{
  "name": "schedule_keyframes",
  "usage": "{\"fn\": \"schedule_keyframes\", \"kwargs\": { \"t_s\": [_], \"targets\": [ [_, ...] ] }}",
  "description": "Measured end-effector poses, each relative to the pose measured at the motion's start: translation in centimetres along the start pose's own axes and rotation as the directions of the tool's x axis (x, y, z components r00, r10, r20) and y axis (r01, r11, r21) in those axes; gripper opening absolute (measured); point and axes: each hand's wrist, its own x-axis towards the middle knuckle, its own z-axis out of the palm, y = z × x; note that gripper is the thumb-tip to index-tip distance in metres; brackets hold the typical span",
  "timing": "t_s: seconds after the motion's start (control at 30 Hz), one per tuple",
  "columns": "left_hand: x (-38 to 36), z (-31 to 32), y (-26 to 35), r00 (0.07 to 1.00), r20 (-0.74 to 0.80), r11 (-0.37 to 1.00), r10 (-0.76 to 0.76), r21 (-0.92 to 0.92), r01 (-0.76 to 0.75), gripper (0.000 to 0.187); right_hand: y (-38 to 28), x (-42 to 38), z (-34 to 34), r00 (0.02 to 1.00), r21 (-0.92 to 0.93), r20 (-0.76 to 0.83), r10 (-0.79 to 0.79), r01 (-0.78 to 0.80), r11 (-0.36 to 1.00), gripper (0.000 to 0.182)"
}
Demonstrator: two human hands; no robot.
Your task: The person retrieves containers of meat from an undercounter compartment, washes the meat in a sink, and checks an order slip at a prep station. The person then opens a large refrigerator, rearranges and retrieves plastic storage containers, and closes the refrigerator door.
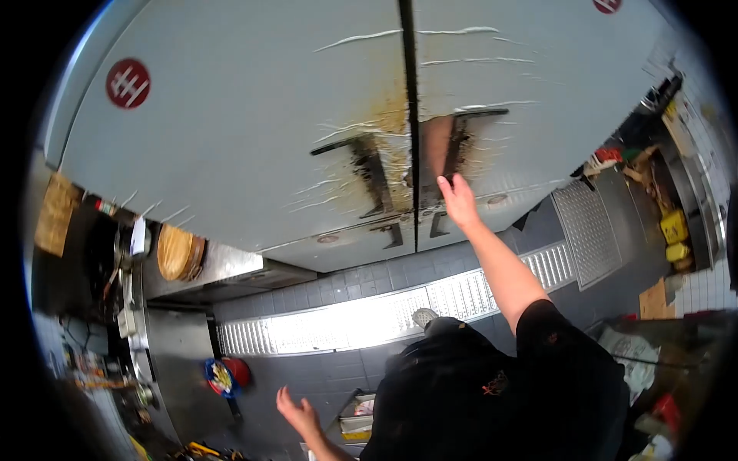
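Observation:
A tall pale grey cabinet fills the upper view, its left door and right door closed, with a narrow dark gap between them. Wrinkled film and brown stains surround the worn left handle and right handle. My right hand is raised in front of the right door, fingertips at the lower end of its handle. Its thumb and fingers are apart, with nothing in them. Low at my other side, my left hand hangs over the floor, empty, its fingers spread.
A metal drain grate crosses the dark tiled floor. At the left are a steel counter with a round wooden board and a blue-rimmed bucket. Shelves with yellow containers stand at the right. An open container is beside my body.

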Motion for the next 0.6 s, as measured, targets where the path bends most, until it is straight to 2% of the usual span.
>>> {"fn": "schedule_keyframes", "kwargs": {
  "t_s": [0.03,0.1,0.13,0.17,0.23,0.3,0.37,0.4,0.47,0.5,0.57,0.6],
  "targets": [
    [1.5,1.0,2.8,0.996,0.084,0.999,-0.001,-0.041,0.004,0.058,-0.4,-0.2,-0.5,1.0,-0.032,0.02,0.006,-0.006,0.999,0.047],
    [4.1,4.3,4.6,0.976,0.201,0.988,0.083,-0.147,-0.053,0.054,-0.7,-1.1,-1.7,0.998,-0.046,0.065,0.018,-0.015,0.999,0.046],
    [5.2,5.7,6.0,0.966,0.216,0.979,0.14,-0.173,-0.104,0.054,-0.5,-3.0,-2.7,0.996,-0.028,0.088,0.021,-0.019,0.999,0.046],
    [6.4,6.9,6.9,0.938,0.226,0.961,0.261,-0.148,-0.232,0.052,-0.3,-5.0,-3.7,0.994,-0.01,0.11,0.025,-0.024,1.0,0.046],
    [8.6,8.4,9.4,0.89,0.259,0.924,0.375,-0.187,-0.334,0.05,-0.6,-9.7,-6.8,0.993,0.081,0.118,0.001,-0.01,0.997,0.047],
    [10.0,10.2,10.9,0.831,0.291,0.875,0.474,-0.258,-0.409,0.049,1.3,-15.0,-9.1,0.984,0.138,0.142,0.11,-0.13,0.982,0.052],
    [11.5,11.9,12.3,0.759,0.317,0.82,0.569,-0.284,-0.496,0.049,0.6,-20.8,-11.4,0.972,0.135,0.078,0.222,-0.231,0.964,0.052],
    [12.1,12.1,13.7,0.717,0.325,0.784,0.617,-0.333,-0.523,0.049,2.8,-23.8,-12.5,0.91,-0.02,0.096,0.403,-0.403,0.915,0.05],
    [13.0,12.7,16.2,0.641,0.353,0.73,0.682,-0.382,-0.567,0.051,11.8,-31.4,-13.3,0.945,-0.176,0.039,0.324,-0.313,0.934,0.041],
    [13.3,13.2,17.4,0.606,0.353,0.7,0.712,-0.419,-0.578,0.051,10.8,-32.5,-14.7,0.949,-0.154,0.021,0.314,-0.308,0.939,0.043],
    [13.7,14.0,20.1,0.519,0.355,0.629,0.778,-0.455,-0.631,0.051,13.8,-35.5,-14.7,0.868,0.307,-0.171,0.466,-0.403,0.862,0.047],
    [13.7,14.2,21.8,0.476,0.353,0.593,0.806,-0.469,-0.655,0.051,13.6,-35.8,-14.9,0.85,0.48,-0.182,0.495,-0.363,0.799,0.052]
  ]
}}
